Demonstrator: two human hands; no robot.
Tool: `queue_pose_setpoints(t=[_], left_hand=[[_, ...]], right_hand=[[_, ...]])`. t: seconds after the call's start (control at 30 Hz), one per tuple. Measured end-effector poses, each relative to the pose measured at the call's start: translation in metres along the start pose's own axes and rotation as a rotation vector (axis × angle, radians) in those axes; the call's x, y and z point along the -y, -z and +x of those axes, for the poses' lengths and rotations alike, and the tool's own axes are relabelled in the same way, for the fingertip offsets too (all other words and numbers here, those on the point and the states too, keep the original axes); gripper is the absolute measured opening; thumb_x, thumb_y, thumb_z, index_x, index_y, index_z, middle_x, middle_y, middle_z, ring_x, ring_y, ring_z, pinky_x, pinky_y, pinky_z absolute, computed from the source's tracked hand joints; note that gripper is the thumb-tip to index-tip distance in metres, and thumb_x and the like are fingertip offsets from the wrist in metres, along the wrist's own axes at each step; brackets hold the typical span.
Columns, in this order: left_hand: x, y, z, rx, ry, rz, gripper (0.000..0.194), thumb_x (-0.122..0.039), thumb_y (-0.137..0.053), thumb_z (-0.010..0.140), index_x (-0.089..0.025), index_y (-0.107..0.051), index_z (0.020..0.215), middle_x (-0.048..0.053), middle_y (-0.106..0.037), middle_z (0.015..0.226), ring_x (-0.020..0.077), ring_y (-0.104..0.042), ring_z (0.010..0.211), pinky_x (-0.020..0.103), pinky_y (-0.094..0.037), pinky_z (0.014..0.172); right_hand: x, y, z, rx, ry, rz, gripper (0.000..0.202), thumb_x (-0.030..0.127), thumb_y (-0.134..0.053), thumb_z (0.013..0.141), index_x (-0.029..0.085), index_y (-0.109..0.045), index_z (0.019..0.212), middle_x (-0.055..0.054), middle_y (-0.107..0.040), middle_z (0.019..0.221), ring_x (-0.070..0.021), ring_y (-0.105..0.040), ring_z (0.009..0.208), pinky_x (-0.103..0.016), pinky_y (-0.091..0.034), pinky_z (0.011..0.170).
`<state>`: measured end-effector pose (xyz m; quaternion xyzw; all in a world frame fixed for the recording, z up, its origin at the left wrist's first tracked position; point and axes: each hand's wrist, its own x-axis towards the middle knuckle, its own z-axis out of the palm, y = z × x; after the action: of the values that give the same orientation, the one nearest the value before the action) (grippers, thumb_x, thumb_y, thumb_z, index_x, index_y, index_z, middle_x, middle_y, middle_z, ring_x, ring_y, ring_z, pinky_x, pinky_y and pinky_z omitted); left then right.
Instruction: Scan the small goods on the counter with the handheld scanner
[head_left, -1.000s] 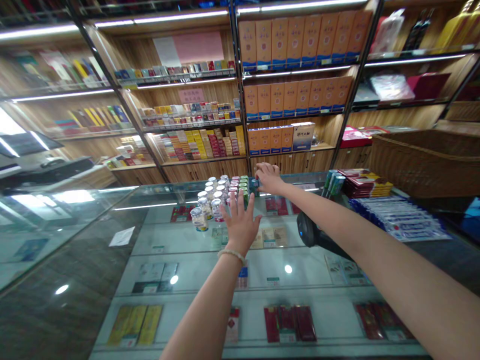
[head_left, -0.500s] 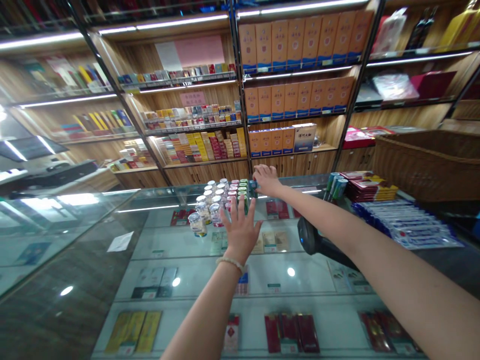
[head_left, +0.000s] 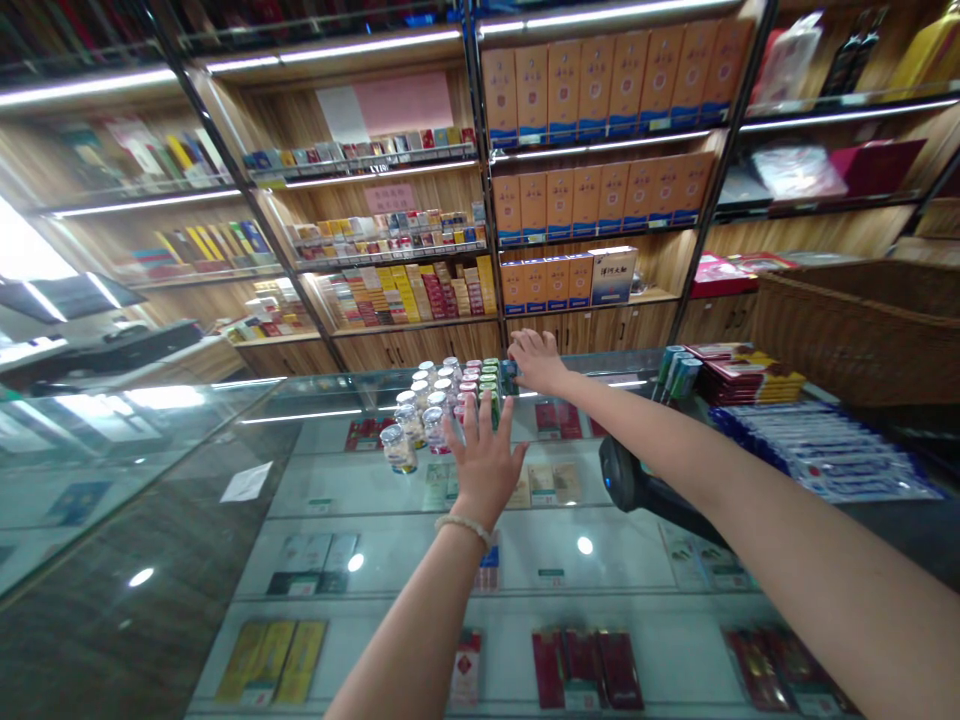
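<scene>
Rows of small lidded jars stand on the glass counter [head_left: 487,620]: clear ones with white lids [head_left: 406,399], pink-lidded ones [head_left: 470,376] and green-lidded ones [head_left: 490,377]. My left hand [head_left: 484,462], with a pale bead bracelet [head_left: 465,525] at the wrist, spreads its fingers over the near end of the pink and green rows, hiding part of them. Whether it touches them I cannot tell. Beyond it, my right hand [head_left: 537,362] curls its fingers round a small blue container [head_left: 510,372] beside the green row. The palm covers part of that container.
A black handheld scanner [head_left: 619,475] lies under my right forearm. Farther right are green-blue cans [head_left: 679,372], red and yellow packets [head_left: 739,372], blue-white packets [head_left: 825,450] and a wicker basket [head_left: 847,330]. A paper slip [head_left: 247,482] lies left. Stocked shelves stand behind.
The view has shifted very slightly, so everything sits a little farther right. Both hands keep nearly the same place and pose over the jars.
</scene>
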<state>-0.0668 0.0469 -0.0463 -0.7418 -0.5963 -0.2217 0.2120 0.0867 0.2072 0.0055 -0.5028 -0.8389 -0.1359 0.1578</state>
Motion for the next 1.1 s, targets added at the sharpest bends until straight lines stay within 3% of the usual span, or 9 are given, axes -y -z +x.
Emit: queue_pose_setpoints(t=[0.33,0.73,1.1], left_hand=[[-0.001,0.003,0.001,0.023,0.01,-0.012,0.072,-0.048,-0.064,0.094,-0.026,-0.042,0.16,0.015,-0.027,0.172,0.0402,-0.019,0.161,0.075,-0.007,0.126],[0.001,-0.001,-0.001,-0.002,0.0,-0.013,0.072,-0.048,-0.063,0.095,-0.027,-0.042,0.16,0.015,-0.028,0.172,0.04,-0.021,0.16,0.075,-0.008,0.125],[0.001,-0.003,0.0,-0.017,-0.005,-0.022,0.073,-0.046,-0.064,0.093,-0.028,-0.042,0.16,0.016,-0.032,0.17,0.0395,-0.022,0.16,0.074,-0.007,0.126]], right_hand=[[0.001,0.001,-0.002,0.052,-0.015,0.003,0.054,0.033,-0.06,0.09,0.016,-0.052,0.14,-0.02,-0.03,0.168,-0.0361,-0.018,0.158,-0.064,-0.015,0.123],[0.011,0.002,0.004,-0.001,-0.06,-0.003,0.048,0.023,-0.06,0.09,0.014,-0.057,0.137,-0.02,-0.037,0.165,-0.0359,-0.024,0.154,-0.062,-0.021,0.121],[0.011,0.003,0.004,0.018,-0.065,0.006,0.052,0.025,-0.061,0.091,0.015,-0.053,0.141,-0.021,-0.041,0.161,-0.0349,-0.031,0.149,-0.061,-0.024,0.12]])
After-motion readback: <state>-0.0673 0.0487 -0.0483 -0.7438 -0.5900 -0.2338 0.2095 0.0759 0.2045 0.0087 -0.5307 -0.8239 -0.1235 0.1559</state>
